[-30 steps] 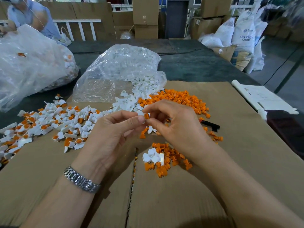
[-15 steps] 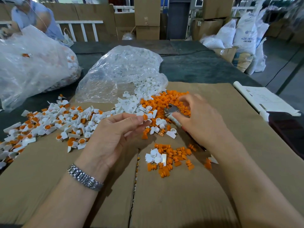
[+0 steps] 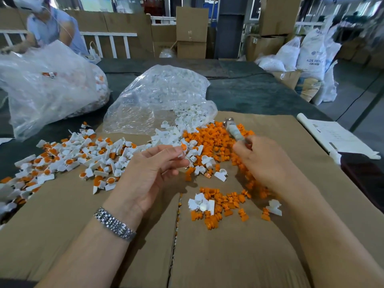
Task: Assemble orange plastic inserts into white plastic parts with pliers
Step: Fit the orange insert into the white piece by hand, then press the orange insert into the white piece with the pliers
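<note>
Left hand (image 3: 153, 173) pinches white part (image 3: 182, 150) with orange insert seated, over the cardboard; right hand (image 3: 268, 163) grasps pliers (image 3: 233, 130), blurred, long axis pointing far-left, nose beyond and right of part, so pliers must swing left.

Centre of the frame: loose inserts (image 3: 209, 135) heaped on cardboard (image 3: 218, 256), open bag (image 3: 160, 100) behind them. Left: assembled parts (image 3: 68, 161) spread out, larger bag (image 3: 45, 88) at upper left. Lower centre: small pile (image 3: 218, 206). Right edge: paper sheet (image 3: 336, 136).
</note>
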